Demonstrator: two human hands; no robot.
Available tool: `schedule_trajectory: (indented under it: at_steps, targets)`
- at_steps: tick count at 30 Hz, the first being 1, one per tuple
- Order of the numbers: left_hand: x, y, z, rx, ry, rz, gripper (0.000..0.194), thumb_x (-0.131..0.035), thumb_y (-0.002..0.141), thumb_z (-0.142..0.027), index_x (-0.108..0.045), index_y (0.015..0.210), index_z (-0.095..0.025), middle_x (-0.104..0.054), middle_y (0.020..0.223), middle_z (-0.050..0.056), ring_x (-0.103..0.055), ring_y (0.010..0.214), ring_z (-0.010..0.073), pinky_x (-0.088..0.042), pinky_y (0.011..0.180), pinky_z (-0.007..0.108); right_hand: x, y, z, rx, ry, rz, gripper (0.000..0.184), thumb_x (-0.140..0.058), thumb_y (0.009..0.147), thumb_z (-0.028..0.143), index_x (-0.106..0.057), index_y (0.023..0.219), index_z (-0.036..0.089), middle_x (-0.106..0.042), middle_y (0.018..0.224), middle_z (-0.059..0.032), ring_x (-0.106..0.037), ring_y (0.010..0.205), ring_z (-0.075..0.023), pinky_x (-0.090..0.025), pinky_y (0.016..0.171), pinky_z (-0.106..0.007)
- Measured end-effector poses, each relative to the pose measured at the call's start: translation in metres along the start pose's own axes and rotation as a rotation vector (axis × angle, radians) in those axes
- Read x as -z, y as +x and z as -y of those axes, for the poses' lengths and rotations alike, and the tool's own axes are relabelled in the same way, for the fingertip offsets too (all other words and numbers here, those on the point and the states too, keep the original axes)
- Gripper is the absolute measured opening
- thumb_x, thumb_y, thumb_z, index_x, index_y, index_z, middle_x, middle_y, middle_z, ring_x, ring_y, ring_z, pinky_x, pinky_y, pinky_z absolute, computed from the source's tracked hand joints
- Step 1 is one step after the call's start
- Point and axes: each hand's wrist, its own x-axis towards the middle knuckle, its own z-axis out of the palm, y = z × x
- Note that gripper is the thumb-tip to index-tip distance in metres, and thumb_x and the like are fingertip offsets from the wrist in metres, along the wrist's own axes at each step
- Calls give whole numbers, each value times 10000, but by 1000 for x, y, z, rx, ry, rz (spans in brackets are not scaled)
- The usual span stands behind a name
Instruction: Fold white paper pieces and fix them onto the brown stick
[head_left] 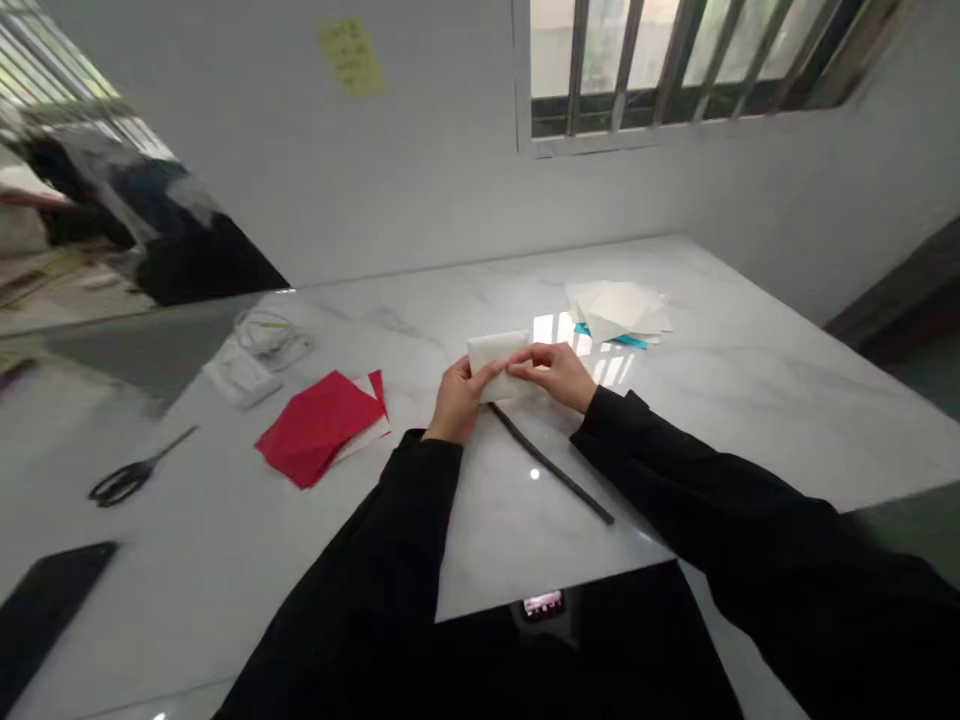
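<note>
A pale cream sheet of paper (495,350) with a rolled or folded top edge is held up between both hands above the marble-patterned table. My left hand (457,398) grips its left side, thumb across the front. From the right, my right hand (553,372) pinches the paper with thumb and fingertips near its middle. Beneath the hands a thin dark stick (555,468) lies slantwise on the table, its upper end hidden behind the paper. Left of my hands is a stack of red paper sheets (321,425), with some white sheets under its right side.
White and blue sheets (619,312) lie at the back right. Black-handled scissors (124,482), a black flat object (56,610) and a white box with a coiled cable (251,365) are on the left. A wall with a barred window (675,70) stands behind the table (720,400).
</note>
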Motion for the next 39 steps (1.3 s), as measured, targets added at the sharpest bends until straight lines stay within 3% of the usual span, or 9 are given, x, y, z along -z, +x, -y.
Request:
schedule_trajectory:
  at_steps: [9, 14, 25, 39]
  targets:
    - [3, 0, -3, -79, 41, 77, 480, -921, 670, -380, -789, 1064, -141, -801, 954, 66, -722, 838, 221, -555, 783, 314, 0, -1, 6, -128, 102, -22, 355, -830, 798, 512, -847, 921, 179, -783, 844, -60, -612, 666, -154, -459, 640, -298]
    - [5, 2, 1, -148, 104, 76, 522, -949, 661, -381, -797, 1103, -148, -809, 1004, 72, -730, 903, 230, -570, 867, 344, -2, -2, 9, -175, 198, -29, 380, -861, 751, 519, -834, 897, 169, -766, 817, -58, -601, 660, -144, -458, 636, -289]
    - [-2, -3, -9, -202, 215, 37, 582, -964, 657, -495, -804, 1082, -131, -814, 1032, 103, -740, 927, 264, -602, 873, 395, -3, -4, 22, -276, 314, -57, 397, -893, 699, 490, -797, 862, 141, -721, 763, -46, -633, 724, -167, -518, 675, -306]
    - [-3, 0, -5, -225, 196, -9, 565, -972, 649, -498, -827, 1060, -138, -815, 1001, 100, -733, 892, 253, -599, 856, 390, -12, -5, 17, -157, 286, -155, 326, -860, 747, 484, -727, 852, 206, -711, 820, -16, -647, 772, -177, -548, 763, -338]
